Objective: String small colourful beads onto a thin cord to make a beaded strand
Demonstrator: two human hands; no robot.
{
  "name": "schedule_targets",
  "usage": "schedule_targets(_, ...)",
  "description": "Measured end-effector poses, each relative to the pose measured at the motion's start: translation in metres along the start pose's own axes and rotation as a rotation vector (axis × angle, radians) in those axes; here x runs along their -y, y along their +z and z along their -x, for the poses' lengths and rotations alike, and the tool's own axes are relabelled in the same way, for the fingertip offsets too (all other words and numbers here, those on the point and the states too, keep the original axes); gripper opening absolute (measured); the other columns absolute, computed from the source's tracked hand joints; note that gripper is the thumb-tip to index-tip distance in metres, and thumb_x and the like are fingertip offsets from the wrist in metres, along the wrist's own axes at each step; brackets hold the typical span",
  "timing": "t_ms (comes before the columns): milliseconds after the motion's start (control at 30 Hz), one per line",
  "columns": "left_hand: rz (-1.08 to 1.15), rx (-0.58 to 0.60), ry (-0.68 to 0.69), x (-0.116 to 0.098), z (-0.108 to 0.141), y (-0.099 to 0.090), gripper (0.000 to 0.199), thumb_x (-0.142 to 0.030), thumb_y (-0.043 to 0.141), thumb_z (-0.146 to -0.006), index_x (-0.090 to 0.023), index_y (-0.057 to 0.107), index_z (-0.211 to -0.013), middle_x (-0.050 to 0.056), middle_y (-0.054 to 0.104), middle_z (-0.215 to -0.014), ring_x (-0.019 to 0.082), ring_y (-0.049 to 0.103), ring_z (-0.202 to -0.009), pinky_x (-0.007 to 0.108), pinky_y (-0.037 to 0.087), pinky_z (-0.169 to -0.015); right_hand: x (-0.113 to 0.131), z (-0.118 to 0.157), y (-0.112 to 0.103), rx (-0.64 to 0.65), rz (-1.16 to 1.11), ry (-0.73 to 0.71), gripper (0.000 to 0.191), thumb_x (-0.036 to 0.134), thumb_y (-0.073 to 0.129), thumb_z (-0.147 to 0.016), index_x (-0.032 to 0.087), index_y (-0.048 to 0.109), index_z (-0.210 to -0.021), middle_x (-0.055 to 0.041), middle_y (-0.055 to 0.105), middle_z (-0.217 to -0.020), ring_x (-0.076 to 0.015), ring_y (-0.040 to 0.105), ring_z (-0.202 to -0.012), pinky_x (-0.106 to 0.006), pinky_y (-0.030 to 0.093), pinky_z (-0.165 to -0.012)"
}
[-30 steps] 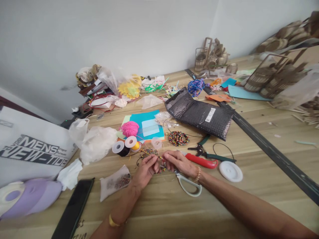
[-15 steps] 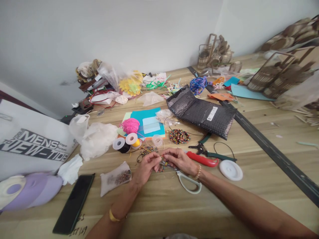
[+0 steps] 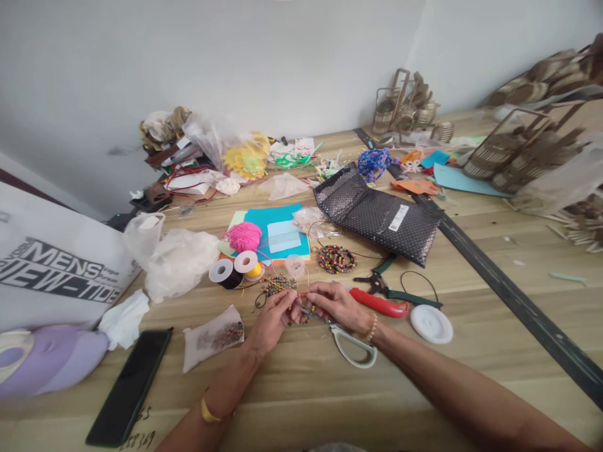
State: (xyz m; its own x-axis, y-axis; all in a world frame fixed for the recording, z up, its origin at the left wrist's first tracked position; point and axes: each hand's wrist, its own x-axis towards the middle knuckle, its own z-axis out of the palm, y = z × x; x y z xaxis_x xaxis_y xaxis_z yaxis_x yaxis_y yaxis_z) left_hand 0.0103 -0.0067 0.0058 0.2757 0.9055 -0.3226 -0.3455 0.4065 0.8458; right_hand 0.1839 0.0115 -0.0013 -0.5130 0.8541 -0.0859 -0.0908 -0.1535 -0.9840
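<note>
My left hand (image 3: 272, 319) and my right hand (image 3: 338, 305) meet over the table, fingertips pinched on a short string of small beads (image 3: 303, 294). Red beads show between the two pinches; more colourful beads hang just below, partly hidden by the fingers. Behind my left hand lies a pile of loose beads (image 3: 279, 285). A coiled strand of multicoloured beads (image 3: 336, 258) rests beyond my right hand. Scissors with a pale handle (image 3: 354, 349) lie under my right wrist, their blades mostly covered. Beside that wrist is a red-handled tool (image 3: 380, 303), its front end hidden by the hand.
Green-handled pliers (image 3: 377, 285) and a white round lid (image 3: 431, 324) lie right. Thread spools (image 3: 226, 274), pink yarn (image 3: 244, 236) and a black bubble mailer (image 3: 381, 213) sit behind. At left are a bead pouch (image 3: 213, 338) and a phone (image 3: 129, 386).
My fingertips have drawn slightly apart, and more of the red beads shows between them. The whole view has shifted a little; the things on the table stay in place.
</note>
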Motion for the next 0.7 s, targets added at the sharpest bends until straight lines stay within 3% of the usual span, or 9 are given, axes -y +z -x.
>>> schedule_targets(133, 0.067, -0.007, -0.004, -0.0017, -0.0005, 0.0008, 0.032, -0.04, 0.077, -0.07, -0.013, 0.06, -0.067, -0.004, 0.051, -0.048, 0.009, 0.047, -0.046, 0.025, 0.041, -0.053, -0.0006, -0.0002, -0.0008, 0.011, -0.008, 0.017, 0.046, 0.055, 0.06, -0.083, 0.013, 0.064, -0.1, 0.0028, 0.054, -0.059, -0.007, 0.042, -0.046, -0.019, 0.03, -0.041)
schedule_targets(433, 0.149, -0.004, -0.022, -0.0004, -0.0031, -0.0027, 0.028, -0.034, 0.078, -0.071, -0.014, 0.058, -0.072, -0.003, 0.054, -0.052, 0.01, 0.051, -0.05, 0.025, 0.044, -0.056, -0.0061, -0.0008, 0.0007, -0.013, -0.022, -0.026, 0.036, 0.049, 0.066, -0.079, 0.015, 0.058, -0.089, 0.0047, 0.052, -0.059, -0.007, 0.041, -0.047, -0.02, 0.031, -0.044)
schedule_targets(567, 0.105, -0.013, 0.002, -0.0002, -0.0022, -0.0027, 0.027, -0.032, 0.079, -0.07, -0.014, 0.061, -0.079, -0.004, 0.055, -0.053, 0.01, 0.051, -0.051, 0.025, 0.043, -0.057, -0.0025, -0.0005, 0.0019, 0.001, -0.039, -0.039, 0.04, 0.049, 0.071, -0.074, 0.016, 0.055, -0.088, 0.0033, 0.055, -0.064, -0.0074, 0.043, -0.051, -0.02, 0.032, -0.047)
schedule_targets(700, -0.018, 0.001, 0.056, -0.0001, 0.0038, 0.0027, 0.027, -0.033, 0.078, -0.069, -0.014, 0.064, -0.082, -0.001, 0.06, -0.057, 0.012, 0.054, -0.055, 0.025, 0.042, -0.061, -0.0011, 0.0008, 0.002, -0.012, 0.015, -0.034, 0.04, 0.055, 0.062, -0.081, 0.015, 0.056, -0.081, 0.0054, 0.048, -0.055, -0.0061, 0.036, -0.045, -0.019, 0.027, -0.043)
